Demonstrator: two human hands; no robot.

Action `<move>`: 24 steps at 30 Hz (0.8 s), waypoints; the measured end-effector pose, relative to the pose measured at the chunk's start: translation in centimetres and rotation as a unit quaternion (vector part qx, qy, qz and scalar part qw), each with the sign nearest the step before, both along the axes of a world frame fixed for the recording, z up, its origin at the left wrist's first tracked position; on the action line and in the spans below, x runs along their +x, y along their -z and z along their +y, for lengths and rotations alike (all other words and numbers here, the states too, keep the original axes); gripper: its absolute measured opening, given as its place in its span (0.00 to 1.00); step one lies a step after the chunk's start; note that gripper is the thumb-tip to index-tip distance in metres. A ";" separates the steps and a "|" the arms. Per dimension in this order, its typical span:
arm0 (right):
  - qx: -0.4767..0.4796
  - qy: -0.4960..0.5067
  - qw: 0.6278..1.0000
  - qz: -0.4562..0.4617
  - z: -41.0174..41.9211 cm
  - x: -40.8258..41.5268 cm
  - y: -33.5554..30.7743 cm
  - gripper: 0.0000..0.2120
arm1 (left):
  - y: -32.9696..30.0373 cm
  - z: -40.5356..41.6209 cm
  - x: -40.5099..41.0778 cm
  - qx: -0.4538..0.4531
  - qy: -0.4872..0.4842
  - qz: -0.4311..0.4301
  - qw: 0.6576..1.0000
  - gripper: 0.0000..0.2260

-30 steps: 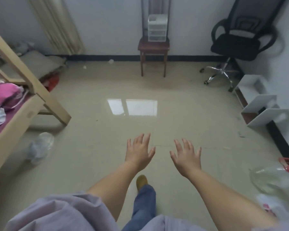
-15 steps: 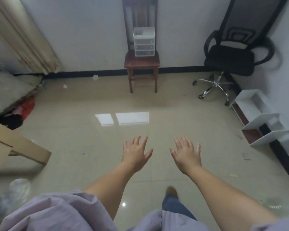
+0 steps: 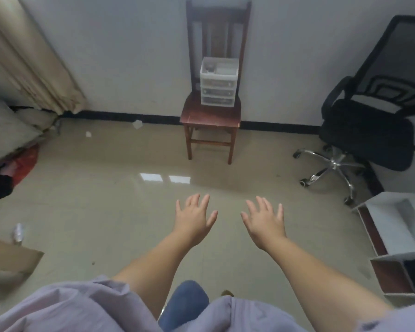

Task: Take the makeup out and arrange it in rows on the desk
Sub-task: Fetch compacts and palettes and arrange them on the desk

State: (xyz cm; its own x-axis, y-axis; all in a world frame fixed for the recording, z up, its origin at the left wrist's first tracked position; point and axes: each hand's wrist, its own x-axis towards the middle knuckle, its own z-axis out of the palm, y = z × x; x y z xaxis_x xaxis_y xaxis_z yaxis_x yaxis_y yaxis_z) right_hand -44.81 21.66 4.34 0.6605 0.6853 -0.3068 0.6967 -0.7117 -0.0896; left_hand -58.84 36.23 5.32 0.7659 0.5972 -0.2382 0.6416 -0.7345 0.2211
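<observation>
A small white plastic drawer unit (image 3: 218, 85) with three drawers and an open top tray stands on a dark wooden chair (image 3: 211, 116) against the far wall. Its contents are too small to make out. My left hand (image 3: 194, 219) and my right hand (image 3: 265, 221) are stretched out in front of me over the floor, fingers spread, holding nothing. Both hands are well short of the chair. No desk is in view.
A black office chair (image 3: 367, 135) stands at the right wall, with white shelf units (image 3: 393, 226) lying on the floor below it. A beige curtain (image 3: 31, 58) hangs at the left; bedding and clothes (image 3: 7, 168) lie beneath. A wooden bed corner (image 3: 10, 262) juts in lower left.
I have walked forward across the room: the wooden chair with the drawer unit is nearer and larger, the bed frame has slid out to the left. Both hands stay spread and empty.
</observation>
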 end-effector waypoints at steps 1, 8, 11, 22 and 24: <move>0.003 -0.003 1.000 0.007 1.4 1.4 0.1 0.26 | 0.0 1.0 1.5 -0.004 -0.002 0.002 1.000 0.27; 0.003 -0.005 1.000 0.014 12.5 13.5 1.7 0.25 | 1.3 12.8 13.1 0.004 0.000 0.022 1.000 0.27; 0.005 0.023 1.000 0.011 18.8 19.6 1.9 0.25 | 1.6 20.2 18.5 0.015 0.011 0.021 1.000 0.27; 0.014 0.065 0.998 0.022 37.6 38.0 0.1 0.25 | -0.7 41.6 38.2 0.036 0.046 0.006 0.998 0.27; 0.010 0.053 0.998 0.015 41.1 42.2 0.4 0.25 | -0.1 44.7 41.6 0.032 0.038 0.003 0.999 0.26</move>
